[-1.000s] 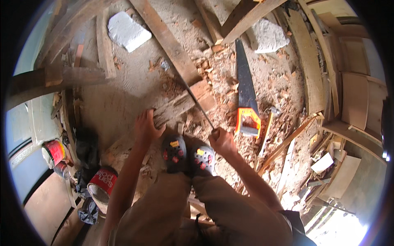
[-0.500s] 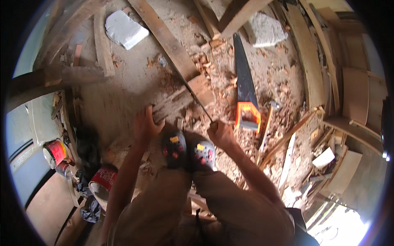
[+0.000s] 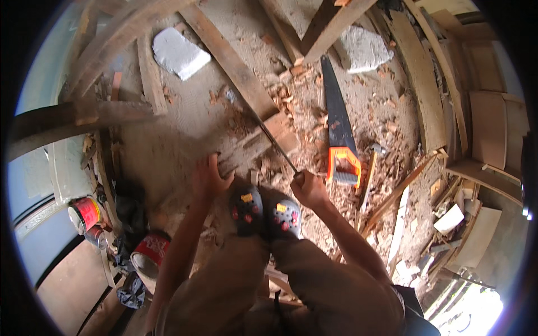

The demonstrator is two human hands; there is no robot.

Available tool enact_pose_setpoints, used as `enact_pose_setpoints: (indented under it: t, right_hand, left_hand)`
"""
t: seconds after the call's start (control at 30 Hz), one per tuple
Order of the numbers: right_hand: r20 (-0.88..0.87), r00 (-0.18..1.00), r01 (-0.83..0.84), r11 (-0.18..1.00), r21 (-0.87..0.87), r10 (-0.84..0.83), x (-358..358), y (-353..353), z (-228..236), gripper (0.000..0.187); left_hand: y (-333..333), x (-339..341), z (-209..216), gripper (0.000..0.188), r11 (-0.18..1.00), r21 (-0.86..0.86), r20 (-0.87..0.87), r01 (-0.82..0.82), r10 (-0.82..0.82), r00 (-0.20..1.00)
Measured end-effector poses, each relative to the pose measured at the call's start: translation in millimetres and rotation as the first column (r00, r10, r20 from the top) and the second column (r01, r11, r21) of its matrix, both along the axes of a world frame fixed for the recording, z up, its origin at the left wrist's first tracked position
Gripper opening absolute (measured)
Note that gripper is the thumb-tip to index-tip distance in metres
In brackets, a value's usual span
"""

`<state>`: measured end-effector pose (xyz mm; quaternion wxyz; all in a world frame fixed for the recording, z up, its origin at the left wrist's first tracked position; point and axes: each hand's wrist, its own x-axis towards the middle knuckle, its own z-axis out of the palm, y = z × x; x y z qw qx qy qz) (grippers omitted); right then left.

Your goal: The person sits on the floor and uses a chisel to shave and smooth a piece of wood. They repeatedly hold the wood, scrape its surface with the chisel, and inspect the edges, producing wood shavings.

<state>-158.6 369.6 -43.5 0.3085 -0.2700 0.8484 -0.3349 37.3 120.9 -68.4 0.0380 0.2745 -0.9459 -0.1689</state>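
My left hand (image 3: 208, 178) lies flat on the near end of a short wooden block (image 3: 255, 147) on the sawdust-strewn floor. A thin long-bladed tool (image 3: 276, 147) is gripped by its dark handle in my right hand (image 3: 307, 189); its blade runs up and to the left across the block. The block lies at the end of a long plank (image 3: 232, 64) that runs away to the upper left. My two dark clogs (image 3: 263, 213) with bright spots stand just behind the block, between my hands.
A handsaw with a black blade and orange handle (image 3: 341, 147) lies right of the block amid wood chips. Two pale stone blocks (image 3: 178, 52) (image 3: 364, 49) rest farther away. Red tins (image 3: 87, 213) (image 3: 150, 255) stand at the left. Planks and offcuts (image 3: 426, 95) pile up at the right.
My right hand has drawn the thin tool back toward me and slightly right along the block. My left hand stays on the block's near end.
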Motion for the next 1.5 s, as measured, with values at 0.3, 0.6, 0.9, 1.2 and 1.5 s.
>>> enact_pose_setpoints:
  t: [0.3,0.6,0.9,1.2,1.5]
  right_hand:
    - [-0.057,0.992,-0.109,0.992,0.066,0.113,-5,-19,20,0.02]
    - [0.18,0.976,0.152,0.976,-0.154,-0.124,-17,-46,82,0.013]
    - [-0.131,0.963,-0.239,0.971,0.005,0.238,-8,-11,15,0.023]
    - [0.534,0.835,0.112,0.991,0.067,-0.131,-11,-11,-8,0.046]
    - [0.791,0.596,-0.018,0.983,0.185,-0.138,-32,-2,-7,0.032]
  left_hand:
    - [-6,-5,-8,0.068,1.0,-0.017,-0.093,0.021,-0.023,0.995]
    - [-2,2,-3,0.067,0.999,0.028,-0.002,-0.031,0.031,1.0]
    - [-7,-6,1,0.065,0.999,0.009,0.005,-0.048,0.048,0.999]
    - [-8,-6,-2,0.067,1.0,-0.005,-0.06,0.018,-0.019,0.998]
    - [-5,-6,3,0.064,1.0,-0.028,-0.002,-0.014,0.014,1.0]
